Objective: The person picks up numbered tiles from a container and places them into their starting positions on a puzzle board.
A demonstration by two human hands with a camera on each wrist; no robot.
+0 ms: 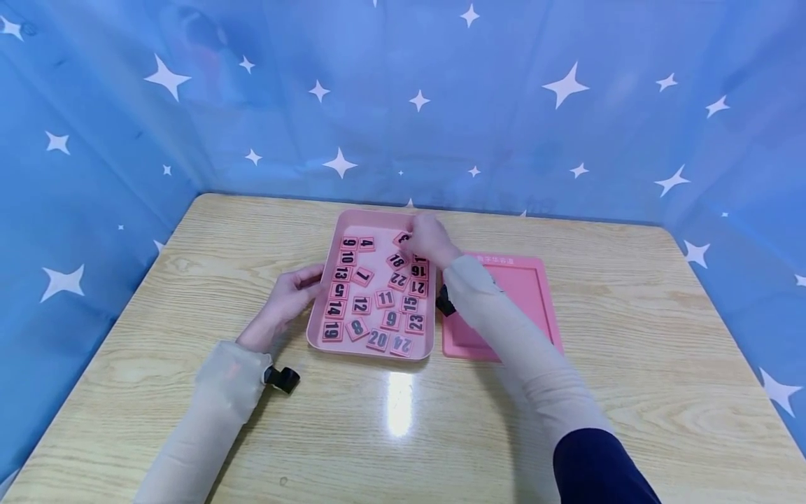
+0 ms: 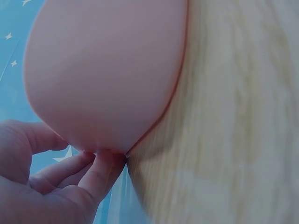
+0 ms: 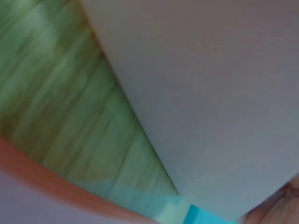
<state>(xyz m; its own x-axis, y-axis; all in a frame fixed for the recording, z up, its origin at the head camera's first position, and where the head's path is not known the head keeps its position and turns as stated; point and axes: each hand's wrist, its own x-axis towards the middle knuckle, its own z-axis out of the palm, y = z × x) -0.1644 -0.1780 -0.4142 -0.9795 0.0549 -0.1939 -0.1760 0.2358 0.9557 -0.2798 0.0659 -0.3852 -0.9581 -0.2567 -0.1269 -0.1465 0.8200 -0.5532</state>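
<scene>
A pink tray (image 1: 371, 355) with numbered tiles lies on the table. My left hand (image 1: 294, 295) is at its left side; in the left wrist view the fingers (image 2: 100, 175) touch the outer wall and the thumb reaches the rim. My right hand (image 1: 429, 239) reaches into the tray's upper right part, with its fingertips beside the tile marked 3 (image 1: 401, 239). The hand covers the tray's upper right corner, and I cannot tell whether its fingers pinch a tile. The tile marked 18 (image 1: 397, 261) lies just below. Only a sliver of this hand shows in the right wrist view.
Tiles stand in a column along the tray's left wall, such as the tile marked 13 (image 1: 342, 274), and another along the right. Several lie loose between. A pink framed board (image 1: 504, 294) lies right of the tray, partly under my right forearm. A blue starred curtain (image 1: 403, 91) surrounds the wooden table (image 1: 630, 315).
</scene>
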